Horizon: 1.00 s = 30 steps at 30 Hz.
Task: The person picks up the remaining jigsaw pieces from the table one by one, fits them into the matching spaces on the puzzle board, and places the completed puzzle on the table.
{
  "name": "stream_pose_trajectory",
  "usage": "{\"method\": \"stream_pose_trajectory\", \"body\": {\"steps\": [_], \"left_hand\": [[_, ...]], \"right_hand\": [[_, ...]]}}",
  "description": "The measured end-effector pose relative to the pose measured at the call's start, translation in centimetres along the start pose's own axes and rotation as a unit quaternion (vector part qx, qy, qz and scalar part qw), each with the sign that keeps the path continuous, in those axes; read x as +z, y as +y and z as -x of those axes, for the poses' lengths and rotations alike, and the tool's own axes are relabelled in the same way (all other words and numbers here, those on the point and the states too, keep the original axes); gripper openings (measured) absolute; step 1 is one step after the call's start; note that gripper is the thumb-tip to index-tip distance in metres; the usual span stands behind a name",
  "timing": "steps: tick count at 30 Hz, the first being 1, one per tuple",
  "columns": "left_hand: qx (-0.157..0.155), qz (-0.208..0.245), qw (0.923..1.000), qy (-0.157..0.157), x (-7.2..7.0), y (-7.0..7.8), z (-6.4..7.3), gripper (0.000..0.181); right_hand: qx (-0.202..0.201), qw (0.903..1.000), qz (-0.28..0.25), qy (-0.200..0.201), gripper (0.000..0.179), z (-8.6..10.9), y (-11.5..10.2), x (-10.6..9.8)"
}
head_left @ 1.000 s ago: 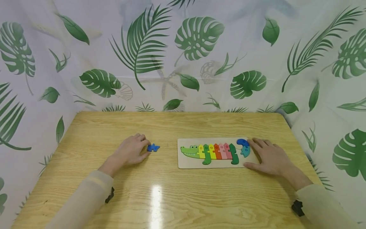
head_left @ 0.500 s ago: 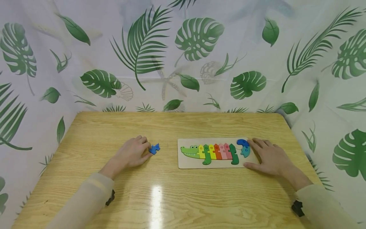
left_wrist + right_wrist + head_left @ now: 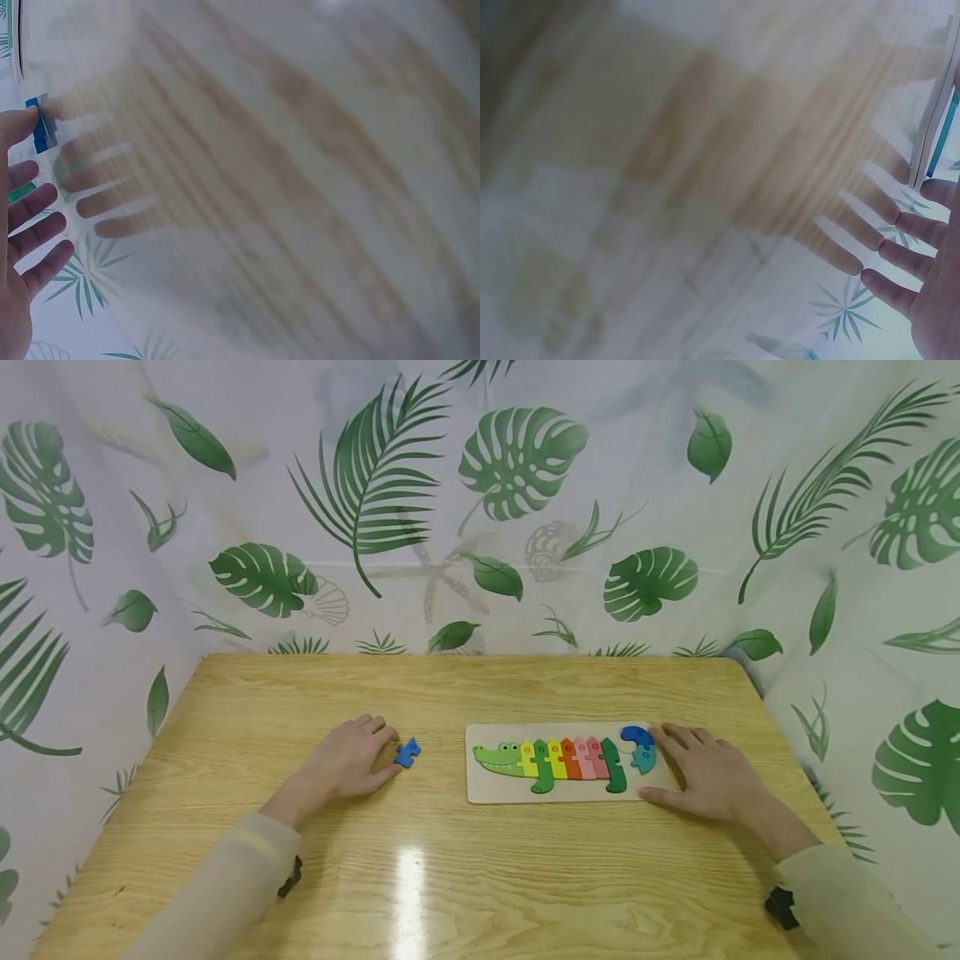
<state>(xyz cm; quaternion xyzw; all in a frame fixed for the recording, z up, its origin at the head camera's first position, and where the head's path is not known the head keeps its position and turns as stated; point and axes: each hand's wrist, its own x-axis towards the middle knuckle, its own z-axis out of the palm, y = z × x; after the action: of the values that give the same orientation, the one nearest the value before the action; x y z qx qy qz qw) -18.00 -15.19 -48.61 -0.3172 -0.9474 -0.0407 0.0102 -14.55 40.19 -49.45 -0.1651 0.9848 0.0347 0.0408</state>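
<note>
On the table, a small blue puzzle piece (image 3: 408, 752) with a number on it lies just right of my left hand (image 3: 348, 756). In the left wrist view the thumb (image 3: 19, 125) touches that blue piece, while the other fingers are spread apart from it. A wooden puzzle board (image 3: 486, 790) carries a colourful crocodile (image 3: 498, 757). Between its dark green leg piece (image 3: 615, 767) and its blue and teal tail pieces (image 3: 642, 757) there is a bare gap. My right hand (image 3: 708, 770) rests with spread fingers at the board's right end, index finger close to the tail.
A wooden table (image 3: 570, 877) extends under both hands, with a bright reflection near its front. Behind it and at both sides hangs a white curtain (image 3: 420, 635) printed with green leaves.
The blue piece has turned on the table and shifted slightly right, away from the left index finger. My left fingers have loosened around it. The right hand and the board stay in place.
</note>
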Motion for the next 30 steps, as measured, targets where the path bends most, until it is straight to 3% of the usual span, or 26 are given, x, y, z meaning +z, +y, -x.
{"method": "stream_pose_trajectory", "body": {"steps": [5,30], "left_hand": [[-0.001,0.008,0.9999,-0.007,0.1,-0.2,-0.4,0.054],[-0.001,0.037,0.9985,-0.039,0.5,-0.4,-1.8,0.063]], "right_hand": [[-0.002,1.0000,0.003,0.002,0.111,0.0,0.0,0.1],[0.001,1.0000,0.003,0.002,0.112,0.0,0.0,0.0]]}}
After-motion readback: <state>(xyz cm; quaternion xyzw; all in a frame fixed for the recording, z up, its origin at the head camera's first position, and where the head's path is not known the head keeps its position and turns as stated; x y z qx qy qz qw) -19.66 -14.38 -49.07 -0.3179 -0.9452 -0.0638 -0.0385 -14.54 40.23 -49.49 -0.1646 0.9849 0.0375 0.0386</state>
